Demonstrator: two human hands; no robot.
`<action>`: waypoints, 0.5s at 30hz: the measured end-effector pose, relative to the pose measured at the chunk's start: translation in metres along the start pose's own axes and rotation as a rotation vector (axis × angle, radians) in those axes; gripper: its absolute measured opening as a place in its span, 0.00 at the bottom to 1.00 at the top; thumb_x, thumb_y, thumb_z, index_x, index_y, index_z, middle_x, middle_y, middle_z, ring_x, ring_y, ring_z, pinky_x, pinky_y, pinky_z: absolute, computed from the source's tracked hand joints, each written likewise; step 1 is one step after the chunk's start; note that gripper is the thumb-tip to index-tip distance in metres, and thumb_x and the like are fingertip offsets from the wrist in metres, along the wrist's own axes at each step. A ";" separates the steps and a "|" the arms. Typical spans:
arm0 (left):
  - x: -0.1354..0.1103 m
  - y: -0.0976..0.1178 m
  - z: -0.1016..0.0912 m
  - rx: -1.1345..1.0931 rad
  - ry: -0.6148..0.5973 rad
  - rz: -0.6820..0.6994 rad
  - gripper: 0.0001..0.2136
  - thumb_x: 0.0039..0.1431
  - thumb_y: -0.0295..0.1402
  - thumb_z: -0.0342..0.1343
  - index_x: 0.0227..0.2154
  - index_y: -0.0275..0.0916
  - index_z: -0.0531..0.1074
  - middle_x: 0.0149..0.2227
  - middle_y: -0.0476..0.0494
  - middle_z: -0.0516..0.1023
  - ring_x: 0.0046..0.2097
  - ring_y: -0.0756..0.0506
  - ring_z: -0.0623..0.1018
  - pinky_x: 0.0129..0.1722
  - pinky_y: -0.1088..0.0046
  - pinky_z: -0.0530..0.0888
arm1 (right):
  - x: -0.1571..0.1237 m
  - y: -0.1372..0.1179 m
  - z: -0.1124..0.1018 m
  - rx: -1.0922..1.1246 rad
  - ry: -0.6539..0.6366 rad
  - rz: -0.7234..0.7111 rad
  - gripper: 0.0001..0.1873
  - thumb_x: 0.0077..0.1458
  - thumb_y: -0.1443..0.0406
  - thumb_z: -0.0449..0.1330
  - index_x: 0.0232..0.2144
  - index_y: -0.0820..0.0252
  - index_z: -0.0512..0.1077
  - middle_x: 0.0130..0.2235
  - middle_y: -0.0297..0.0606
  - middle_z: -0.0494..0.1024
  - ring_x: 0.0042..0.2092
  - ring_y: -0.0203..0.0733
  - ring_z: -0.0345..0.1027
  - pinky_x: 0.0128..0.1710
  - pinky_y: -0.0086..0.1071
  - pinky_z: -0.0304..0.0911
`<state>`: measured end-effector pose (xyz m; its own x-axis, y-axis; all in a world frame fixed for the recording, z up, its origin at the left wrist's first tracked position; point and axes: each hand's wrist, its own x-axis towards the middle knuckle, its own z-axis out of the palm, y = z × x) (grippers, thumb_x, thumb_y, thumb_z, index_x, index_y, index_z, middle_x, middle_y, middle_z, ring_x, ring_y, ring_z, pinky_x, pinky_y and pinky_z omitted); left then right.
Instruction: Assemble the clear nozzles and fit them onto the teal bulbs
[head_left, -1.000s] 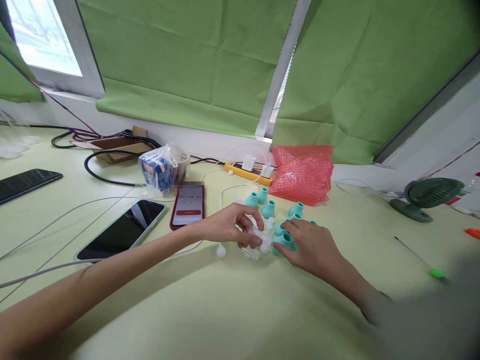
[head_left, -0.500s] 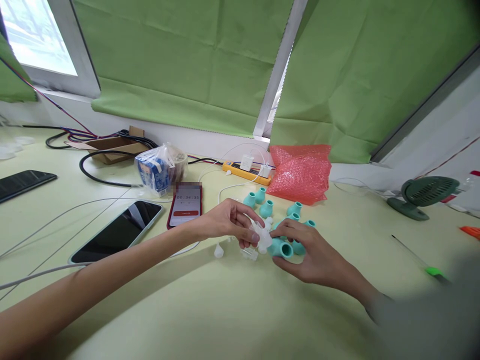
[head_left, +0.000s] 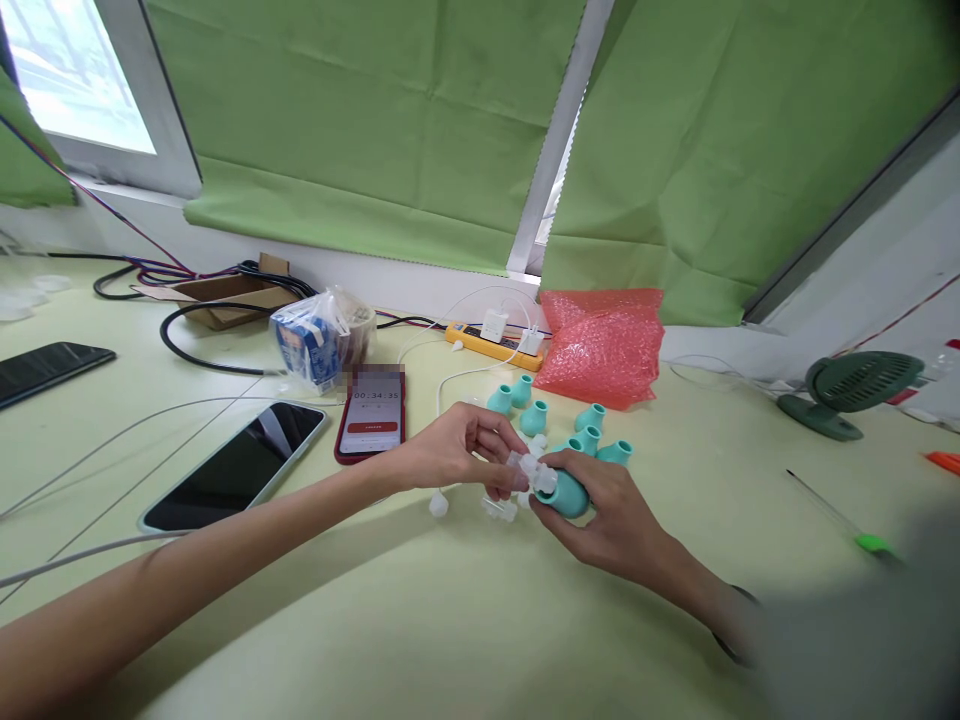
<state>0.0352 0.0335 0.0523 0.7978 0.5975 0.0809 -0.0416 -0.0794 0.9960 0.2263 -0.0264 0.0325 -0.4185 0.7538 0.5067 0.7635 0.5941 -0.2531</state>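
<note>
Between the thumb and fingers of my left hand (head_left: 484,450) is a clear plastic fitting (head_left: 538,474). My right hand (head_left: 604,510) is closed around a teal rubber bulb (head_left: 568,496), its mouth turned left towards the fitting. Fitting and bulb meet at that mouth; how far one is inside the other I cannot tell. Several more teal bulbs (head_left: 533,418) stand on the table just behind my hands, some partly hidden by my right hand. Another clear plastic piece (head_left: 499,509) lies below my left fingers, and a small white piece (head_left: 439,504) sits to its left.
Left of my hands lie a phone with a running timer (head_left: 373,410) and a dark-screened phone (head_left: 236,465). Behind are a yellow power strip (head_left: 491,346) and a red bubble-wrap bag (head_left: 600,345). To the right are a green fan (head_left: 855,385) and a green-handled screwdriver (head_left: 870,543).
My right hand has taken hold of a teal bulb and turned its mouth leftward. The clear fitting in my left hand has tilted and now meets the bulb's mouth.
</note>
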 end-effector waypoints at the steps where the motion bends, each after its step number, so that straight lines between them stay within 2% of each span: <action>1: 0.000 0.001 0.000 0.023 0.000 -0.005 0.10 0.41 0.30 0.60 0.28 0.32 0.68 0.23 0.47 0.73 0.23 0.52 0.72 0.25 0.76 0.71 | 0.000 0.000 0.000 -0.021 0.019 -0.007 0.09 0.44 0.65 0.55 0.31 0.61 0.65 0.27 0.36 0.72 0.27 0.37 0.65 0.26 0.29 0.58; 5: -0.001 0.002 0.000 0.147 0.003 -0.026 0.09 0.42 0.30 0.59 0.27 0.32 0.68 0.20 0.49 0.71 0.21 0.54 0.69 0.21 0.78 0.68 | -0.001 0.001 0.001 -0.114 0.100 -0.020 0.06 0.43 0.63 0.56 0.26 0.61 0.65 0.23 0.35 0.72 0.23 0.36 0.64 0.22 0.28 0.55; 9: -0.001 0.002 0.001 0.257 -0.010 -0.011 0.09 0.42 0.30 0.58 0.28 0.31 0.68 0.19 0.50 0.69 0.21 0.54 0.68 0.22 0.79 0.66 | -0.004 0.000 0.003 -0.188 0.103 -0.039 0.04 0.41 0.65 0.55 0.23 0.62 0.66 0.20 0.34 0.71 0.20 0.35 0.63 0.19 0.27 0.52; 15: -0.007 0.010 0.011 0.649 0.056 0.114 0.06 0.45 0.30 0.56 0.27 0.32 0.69 0.20 0.50 0.69 0.22 0.54 0.68 0.22 0.80 0.65 | -0.006 -0.002 0.005 -0.291 0.125 -0.068 0.04 0.41 0.66 0.53 0.23 0.63 0.66 0.19 0.35 0.71 0.19 0.36 0.62 0.17 0.27 0.48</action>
<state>0.0361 0.0199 0.0613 0.7764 0.5962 0.2042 0.2608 -0.5990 0.7571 0.2252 -0.0308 0.0258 -0.4238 0.6638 0.6163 0.8520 0.5231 0.0223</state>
